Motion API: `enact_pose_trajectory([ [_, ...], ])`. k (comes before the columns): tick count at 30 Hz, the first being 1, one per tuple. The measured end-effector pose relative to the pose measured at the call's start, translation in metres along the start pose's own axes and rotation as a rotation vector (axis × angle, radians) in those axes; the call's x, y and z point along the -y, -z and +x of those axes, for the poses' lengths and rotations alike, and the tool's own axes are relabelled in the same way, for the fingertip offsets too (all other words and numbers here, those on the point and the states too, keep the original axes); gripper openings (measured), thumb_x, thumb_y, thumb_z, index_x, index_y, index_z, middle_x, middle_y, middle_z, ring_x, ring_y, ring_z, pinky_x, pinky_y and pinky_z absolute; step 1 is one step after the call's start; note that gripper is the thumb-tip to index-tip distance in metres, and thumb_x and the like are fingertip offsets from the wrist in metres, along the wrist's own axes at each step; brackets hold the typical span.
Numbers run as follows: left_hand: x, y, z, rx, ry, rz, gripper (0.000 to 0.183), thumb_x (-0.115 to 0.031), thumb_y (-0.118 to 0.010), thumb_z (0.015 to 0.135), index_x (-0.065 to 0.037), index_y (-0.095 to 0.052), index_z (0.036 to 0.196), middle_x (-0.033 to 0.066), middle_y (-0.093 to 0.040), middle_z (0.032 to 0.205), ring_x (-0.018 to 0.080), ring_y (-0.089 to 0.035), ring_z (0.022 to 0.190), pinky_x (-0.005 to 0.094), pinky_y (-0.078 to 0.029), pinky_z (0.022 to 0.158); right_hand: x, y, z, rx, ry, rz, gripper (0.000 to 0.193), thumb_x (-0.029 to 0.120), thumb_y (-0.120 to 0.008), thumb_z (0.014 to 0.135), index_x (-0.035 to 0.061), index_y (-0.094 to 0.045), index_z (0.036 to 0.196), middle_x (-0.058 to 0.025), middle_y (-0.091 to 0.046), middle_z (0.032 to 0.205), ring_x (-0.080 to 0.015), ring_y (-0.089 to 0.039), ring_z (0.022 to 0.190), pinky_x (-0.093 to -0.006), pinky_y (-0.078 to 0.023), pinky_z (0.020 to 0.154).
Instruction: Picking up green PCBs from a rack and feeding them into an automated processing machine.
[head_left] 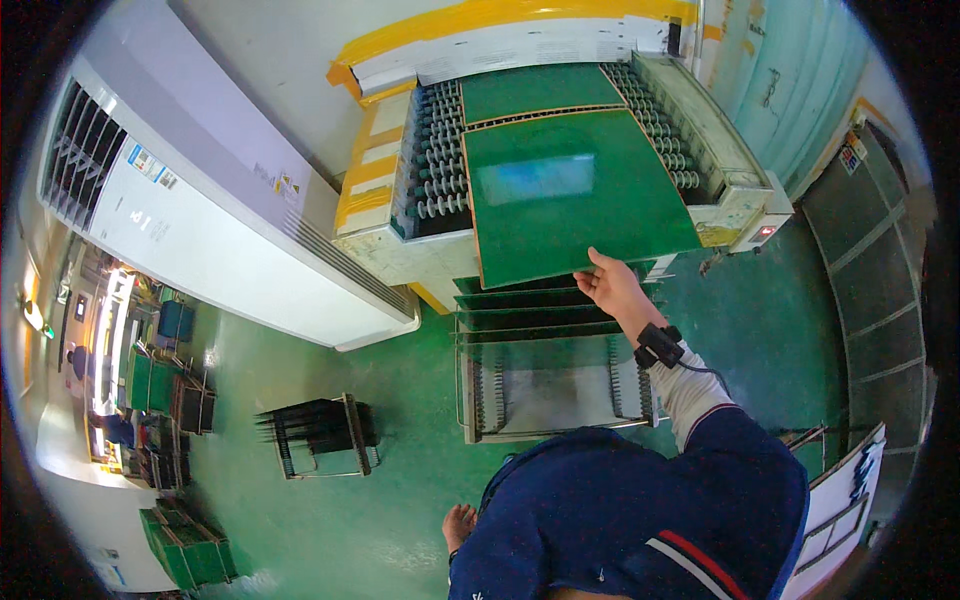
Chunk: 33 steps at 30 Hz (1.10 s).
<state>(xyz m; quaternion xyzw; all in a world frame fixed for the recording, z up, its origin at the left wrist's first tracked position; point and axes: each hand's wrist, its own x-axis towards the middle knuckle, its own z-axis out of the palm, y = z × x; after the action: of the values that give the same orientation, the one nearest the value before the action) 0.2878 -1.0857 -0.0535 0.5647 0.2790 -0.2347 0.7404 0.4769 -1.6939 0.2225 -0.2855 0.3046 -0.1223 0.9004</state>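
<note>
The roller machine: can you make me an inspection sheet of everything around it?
Surface: roller conveyor, rollers showing at both sides
Work items: near green panel, glossy, jutting past the conveyor; far green panel behind it; slotted rack below, holding dark panels
Clutter: small rack with dark sheets on the green floor
Hands: right hand grips the near green panel's edge, thumb on top; left hand low, grip unclear
Cables: thin dark cable at the right wrist's black device
Surroundings: white air conditioner, left

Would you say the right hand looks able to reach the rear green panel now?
Probably not: the right hand grips the front green panel, which lies between it and the rear green panel.
</note>
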Motion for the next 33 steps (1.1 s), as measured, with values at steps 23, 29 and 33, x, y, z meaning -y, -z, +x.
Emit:
enact_pose_trajectory([
  [23,0.001,-0.007,-0.010,-0.056,0.055,0.021,0.040,-0.001,-0.054,0.084,0.004,-0.041,0.122,0.0200,-0.054,0.121,0.0332,-0.057,0.103,0.0419,-0.052,0.080,0.004,-0.004,0.017,-0.015,0.033,0.014,0.024,0.025,-0.066,0.085,0.0084,-0.051,0.091,-0.0094,-0.056,0.082,-0.0240,-0.058,0.078,-0.0354,-0.047,0.069],
  [29,0.006,0.001,0.001,-0.154,0.222,-0.318,0.041,-0.001,-0.055,0.084,0.003,-0.041,0.122,0.0192,-0.055,0.120,0.0324,-0.059,0.100,0.0416,-0.052,0.079,0.004,0.002,0.030,0.012,0.031,0.011,0.024,0.025,-0.066,0.085,0.0087,-0.051,0.095,-0.0089,-0.056,0.086,-0.0230,-0.057,0.081,-0.0354,-0.047,0.071],
  [33,0.022,0.010,-0.002,-0.016,-0.082,0.161,0.037,-0.010,-0.056,0.087,0.001,-0.043,0.120,0.0194,-0.056,0.118,0.0356,-0.060,0.094,0.0456,-0.053,0.075,0.008,-0.003,0.034,-0.014,0.013,0.004,0.024,0.026,-0.066,0.085,0.0091,-0.052,0.096,-0.0082,-0.057,0.088,-0.0222,-0.057,0.081,-0.0349,-0.046,0.074],
])
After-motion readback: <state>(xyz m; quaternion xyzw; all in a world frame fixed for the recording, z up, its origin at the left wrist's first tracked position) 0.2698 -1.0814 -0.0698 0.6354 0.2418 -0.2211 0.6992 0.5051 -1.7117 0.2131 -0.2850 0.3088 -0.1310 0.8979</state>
